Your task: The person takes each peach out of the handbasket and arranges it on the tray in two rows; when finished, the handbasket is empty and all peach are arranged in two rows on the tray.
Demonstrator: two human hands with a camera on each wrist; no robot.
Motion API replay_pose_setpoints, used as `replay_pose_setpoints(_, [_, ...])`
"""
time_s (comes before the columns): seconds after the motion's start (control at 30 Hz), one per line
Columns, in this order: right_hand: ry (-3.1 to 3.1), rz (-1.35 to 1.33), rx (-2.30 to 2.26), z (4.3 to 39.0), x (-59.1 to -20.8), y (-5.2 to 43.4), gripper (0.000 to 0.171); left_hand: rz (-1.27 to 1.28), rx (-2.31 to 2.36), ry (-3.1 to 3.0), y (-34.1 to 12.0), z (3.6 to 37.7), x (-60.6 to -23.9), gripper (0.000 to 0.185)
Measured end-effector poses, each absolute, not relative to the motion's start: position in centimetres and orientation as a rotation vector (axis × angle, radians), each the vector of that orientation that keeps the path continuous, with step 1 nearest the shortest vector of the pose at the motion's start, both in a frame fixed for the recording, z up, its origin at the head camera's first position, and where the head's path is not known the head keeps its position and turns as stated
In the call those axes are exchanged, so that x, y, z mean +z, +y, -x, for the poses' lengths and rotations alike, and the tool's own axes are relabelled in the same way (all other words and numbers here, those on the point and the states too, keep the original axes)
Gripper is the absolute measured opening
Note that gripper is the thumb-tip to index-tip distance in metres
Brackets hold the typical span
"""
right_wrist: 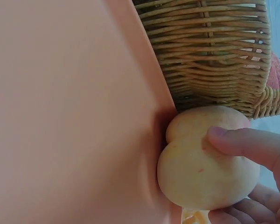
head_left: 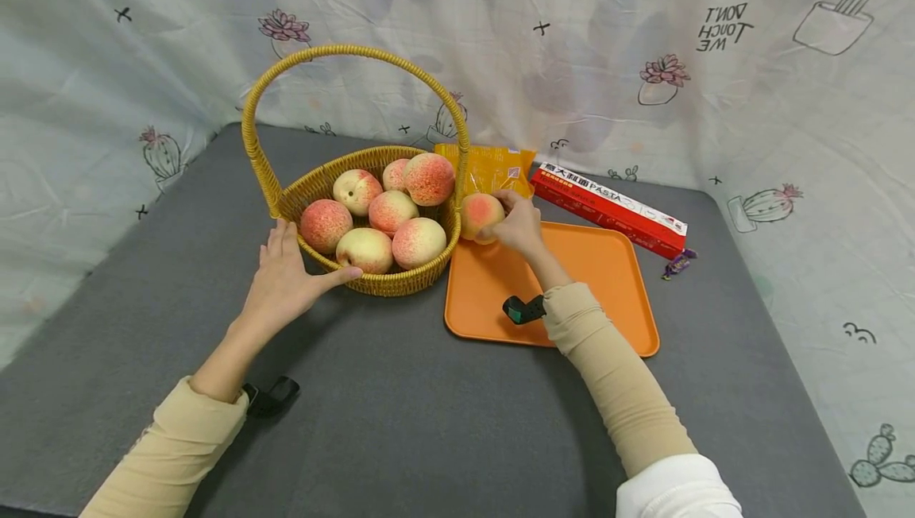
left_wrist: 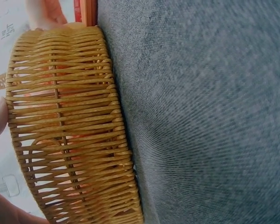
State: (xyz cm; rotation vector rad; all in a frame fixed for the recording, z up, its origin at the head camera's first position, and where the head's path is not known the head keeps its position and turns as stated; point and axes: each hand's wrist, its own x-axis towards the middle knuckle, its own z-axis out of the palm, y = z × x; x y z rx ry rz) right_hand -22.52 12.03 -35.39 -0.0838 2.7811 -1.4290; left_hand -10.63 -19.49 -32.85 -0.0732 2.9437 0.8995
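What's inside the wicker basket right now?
The wicker basket holds six peaches piled together; anything beneath them is covered. A seventh peach is outside, gripped by the right hand at the orange tray. The left hand rests against the basket's rim.

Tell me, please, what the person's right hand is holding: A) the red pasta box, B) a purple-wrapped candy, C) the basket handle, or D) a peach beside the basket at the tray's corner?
D: the right hand grips a peach next to the basket, over the orange tray.
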Motion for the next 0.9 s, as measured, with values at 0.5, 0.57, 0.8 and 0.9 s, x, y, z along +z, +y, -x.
replay_pose_setpoints(0.5, [2.825, 0.191, -1.199, 22.2, -34.5, 12.3, 0.082, 0.054, 0.919, 2.949, -19.4, 10.6, -32.7, 0.128])
replay_pose_setpoints(0.57, [2.831, 0.207, -1.18, 22.1, -34.3, 12.4, 0.083, 0.056, 0.921, 2.947, -19.4, 10.6, -32.7, 0.128])
replay_pose_setpoints(0.8, [2.87, 0.274, -1.195, 21.2, -32.5, 13.1, 0.078, 0.041, 0.939, 2.963, -19.4, 10.5, -32.7, 0.126])
replay_pose_setpoints(0.9, [2.835, 0.262, -1.276, 20.6, -31.4, 13.4, 0.073, 0.04, 0.938, 2.968, -19.4, 10.4, -32.7, 0.126])
